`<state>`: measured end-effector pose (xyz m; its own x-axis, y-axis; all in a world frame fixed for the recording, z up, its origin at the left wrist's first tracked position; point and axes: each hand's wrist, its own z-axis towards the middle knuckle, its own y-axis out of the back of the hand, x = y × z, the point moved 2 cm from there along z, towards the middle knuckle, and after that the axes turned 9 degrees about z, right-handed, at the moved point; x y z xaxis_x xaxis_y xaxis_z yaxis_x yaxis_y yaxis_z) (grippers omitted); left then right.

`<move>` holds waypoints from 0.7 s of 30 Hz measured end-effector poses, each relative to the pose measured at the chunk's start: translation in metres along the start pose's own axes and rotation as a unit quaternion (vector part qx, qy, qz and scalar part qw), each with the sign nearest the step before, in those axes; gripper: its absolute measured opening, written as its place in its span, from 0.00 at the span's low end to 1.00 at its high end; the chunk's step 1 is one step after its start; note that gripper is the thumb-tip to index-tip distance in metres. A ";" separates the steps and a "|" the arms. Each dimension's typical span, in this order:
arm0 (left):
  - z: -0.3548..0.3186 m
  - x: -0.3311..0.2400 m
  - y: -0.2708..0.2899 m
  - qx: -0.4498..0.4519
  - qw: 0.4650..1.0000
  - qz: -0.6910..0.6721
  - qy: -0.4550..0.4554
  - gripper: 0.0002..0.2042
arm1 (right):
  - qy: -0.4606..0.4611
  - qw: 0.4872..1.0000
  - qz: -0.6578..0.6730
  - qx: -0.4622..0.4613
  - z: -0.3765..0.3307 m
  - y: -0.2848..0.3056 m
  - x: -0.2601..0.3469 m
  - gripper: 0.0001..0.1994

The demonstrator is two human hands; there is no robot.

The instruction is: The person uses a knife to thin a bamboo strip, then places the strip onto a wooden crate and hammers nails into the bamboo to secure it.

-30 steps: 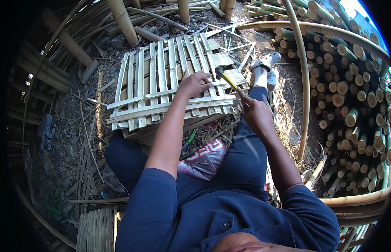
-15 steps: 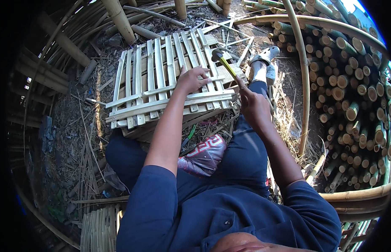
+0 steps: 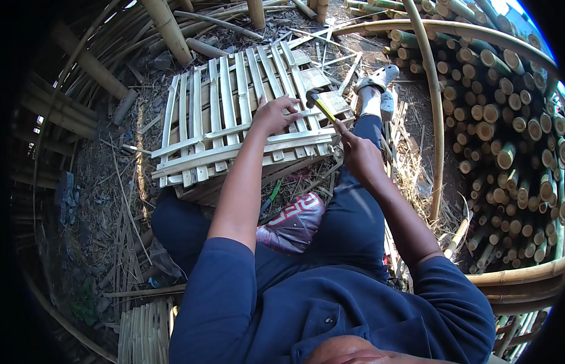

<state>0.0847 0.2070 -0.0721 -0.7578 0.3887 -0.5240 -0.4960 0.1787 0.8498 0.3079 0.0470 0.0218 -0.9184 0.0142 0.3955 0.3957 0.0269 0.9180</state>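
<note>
A panel of pale bamboo slats (image 3: pixel 226 91) lies in front of me, with crosswise strips (image 3: pixel 246 151) along its near side. My left hand (image 3: pixel 274 116) rests on the panel near its right part. Its thumb and forefinger curl toward each other as in a pinch; whatever is between them is too small to make out. In my right hand (image 3: pixel 360 155) is a hammer (image 3: pixel 326 110) with a yellow handle, gripped low on the handle. The dark hammer head is just right of my left fingertips, over the panel's right edge.
Cut bamboo poles (image 3: pixel 507 115) are stacked at the right behind a curved bamboo rail (image 3: pixel 437 121). My clog-shod foot (image 3: pixel 379 79) is beyond the panel's right side. Bamboo scraps and shavings litter the ground. A bundle of slats (image 3: pixel 146 330) lies at lower left.
The hammer head has come down closer to the panel and my left fingers, and my right hand has moved slightly left. The left hand stays at the same place on the slats.
</note>
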 end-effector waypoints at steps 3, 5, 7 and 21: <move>-0.002 0.002 0.001 0.007 1.000 -0.007 0.004 0.14 | 0.028 0.998 0.044 -0.035 -0.008 0.008 0.001 0.31; -0.002 0.003 0.003 0.007 1.000 -0.002 0.002 0.14 | 0.046 0.996 0.034 -0.064 -0.010 0.022 0.012 0.31; -0.005 0.003 0.002 0.011 1.000 -0.004 0.005 0.14 | 0.053 0.995 0.026 -0.082 -0.011 0.024 0.019 0.32; -0.002 0.009 0.002 -0.025 0.999 -0.021 -0.016 0.13 | 0.052 0.992 0.070 -0.092 -0.010 0.031 0.012 0.28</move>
<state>0.0759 0.2096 -0.0753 -0.7222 0.4111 -0.5562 -0.5483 0.1499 0.8227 0.3088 0.0381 0.0553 -0.8536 -0.0977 0.5117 0.5209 -0.1511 0.8401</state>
